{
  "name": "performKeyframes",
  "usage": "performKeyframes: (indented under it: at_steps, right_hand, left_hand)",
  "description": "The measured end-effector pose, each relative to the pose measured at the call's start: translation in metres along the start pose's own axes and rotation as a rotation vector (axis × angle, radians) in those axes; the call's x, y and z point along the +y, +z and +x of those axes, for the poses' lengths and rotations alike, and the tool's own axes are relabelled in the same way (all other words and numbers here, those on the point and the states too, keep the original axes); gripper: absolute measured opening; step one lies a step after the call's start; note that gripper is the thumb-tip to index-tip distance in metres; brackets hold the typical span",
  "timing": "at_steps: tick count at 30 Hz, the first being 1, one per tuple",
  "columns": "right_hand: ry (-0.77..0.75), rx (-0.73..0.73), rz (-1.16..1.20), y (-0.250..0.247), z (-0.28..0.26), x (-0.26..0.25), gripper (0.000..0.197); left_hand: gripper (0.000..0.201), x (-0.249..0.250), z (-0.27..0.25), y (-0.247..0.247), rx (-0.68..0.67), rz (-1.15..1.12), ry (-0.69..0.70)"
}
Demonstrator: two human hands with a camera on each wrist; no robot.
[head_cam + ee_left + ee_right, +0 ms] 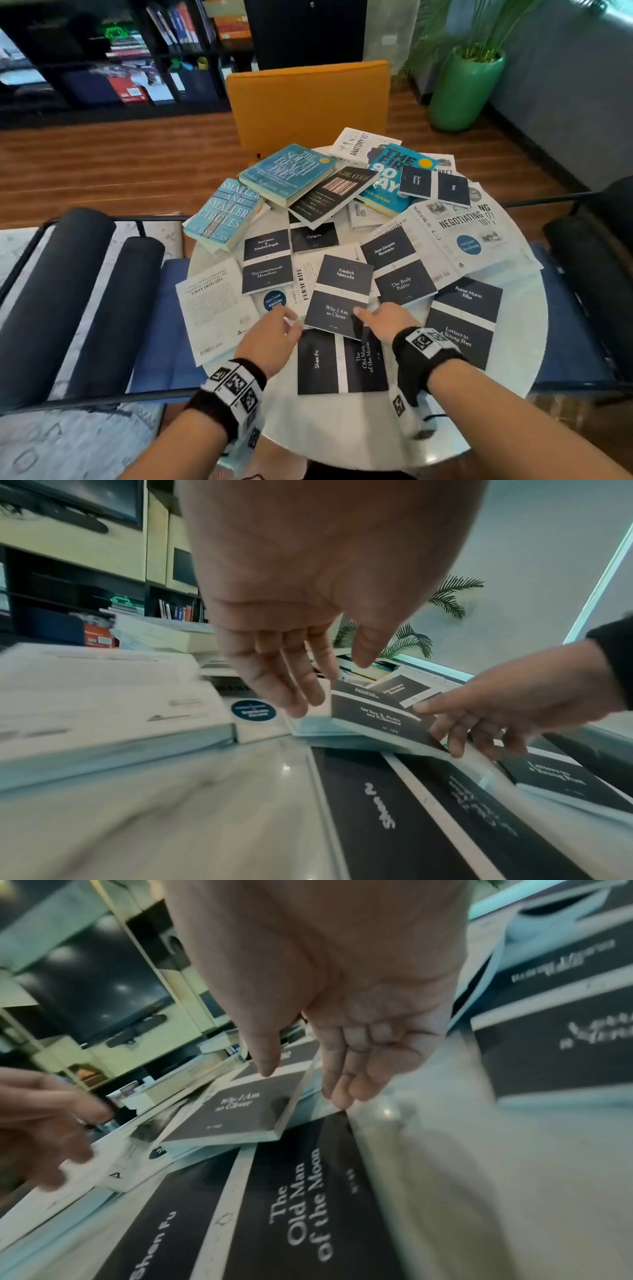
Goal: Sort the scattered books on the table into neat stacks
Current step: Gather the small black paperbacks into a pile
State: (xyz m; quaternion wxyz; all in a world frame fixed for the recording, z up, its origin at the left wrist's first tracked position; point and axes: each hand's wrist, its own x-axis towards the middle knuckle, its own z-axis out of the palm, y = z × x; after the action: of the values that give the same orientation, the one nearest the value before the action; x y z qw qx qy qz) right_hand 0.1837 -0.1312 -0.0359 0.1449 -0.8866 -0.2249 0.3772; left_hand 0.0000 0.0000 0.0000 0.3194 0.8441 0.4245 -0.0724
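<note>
Many books lie scattered on a round white table [342, 431]. A small black book, "Why I Am so Clever" [329, 323] [373, 719] [236, 1115], rests partly on "The Old Man of the Moon" [342, 363] [294, 1204]. My left hand [291, 320] [329, 685] is open, its straight fingers at that book's left edge. My right hand [368, 320] [301, 1087] is open too. Its fingers lie along the book's right edge and its thumb hovers just over the cover. "Letters to a Young Poet" [462, 329] lies to the right.
More black booklets, "The Communist Manifesto" [267, 270] and "The Body Politic" [400, 281], lie beyond. A white book [215, 308] sits left, "Negotiating 101" [469, 236] right. Larger books such as "The South Beach Diet" [287, 171] pile up at the back. An orange chair [308, 102] stands behind the table.
</note>
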Motion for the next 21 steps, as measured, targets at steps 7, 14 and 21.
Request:
performKeyframes:
  at_steps: [7, 14, 21]
  right_hand:
    - [0.018, -0.009, 0.444, 0.019, 0.009, 0.017, 0.02]
    - [-0.097, -0.097, 0.754, -0.011, -0.036, 0.025, 0.008]
    - [0.13, 0.534, 0.566, -0.035, -0.013, 0.042, 0.036]
  left_hand:
    - [0.043, 0.023, 0.033, 0.026, -0.097, -0.075, -0.127]
    - [0.044, 0.051, 0.041, 0.041, -0.057, -0.512, -0.071]
    - [0.027, 0.061, 0.041, 0.038, 0.043, -0.709, -0.086]
